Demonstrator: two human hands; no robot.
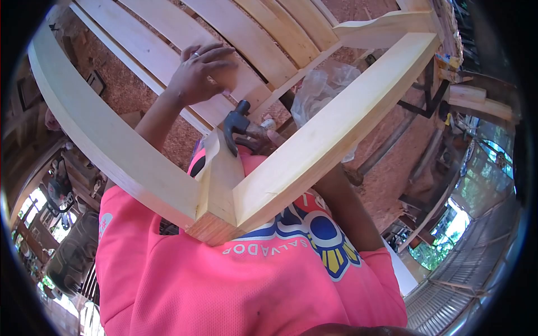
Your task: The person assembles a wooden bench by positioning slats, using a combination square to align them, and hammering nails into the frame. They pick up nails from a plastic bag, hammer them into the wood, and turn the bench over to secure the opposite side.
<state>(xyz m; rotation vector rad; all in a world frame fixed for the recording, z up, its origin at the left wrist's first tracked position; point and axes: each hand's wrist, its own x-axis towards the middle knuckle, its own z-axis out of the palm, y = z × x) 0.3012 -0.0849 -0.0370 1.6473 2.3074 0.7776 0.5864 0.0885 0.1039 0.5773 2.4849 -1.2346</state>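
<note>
A pale wooden frame with curved rails (112, 145) and several flat slats (263, 39) fills the view above my pink shirt. My left hand (202, 73), a ring on one finger, lies flat on a slat with its fingers bent. My right hand (268, 138) is mostly hidden behind the right rail (336, 129); it grips a dark-headed hammer (235, 126). The hammer's head sits just above the corner post (218, 196) where the two rails meet.
Sawdust covers the ground (129, 95) under the frame. A crumpled clear plastic bag (325, 84) lies behind the right rail. Timber offcuts and a bench (476, 103) stand at the right, and a corrugated roof (465, 269) shows at the lower right.
</note>
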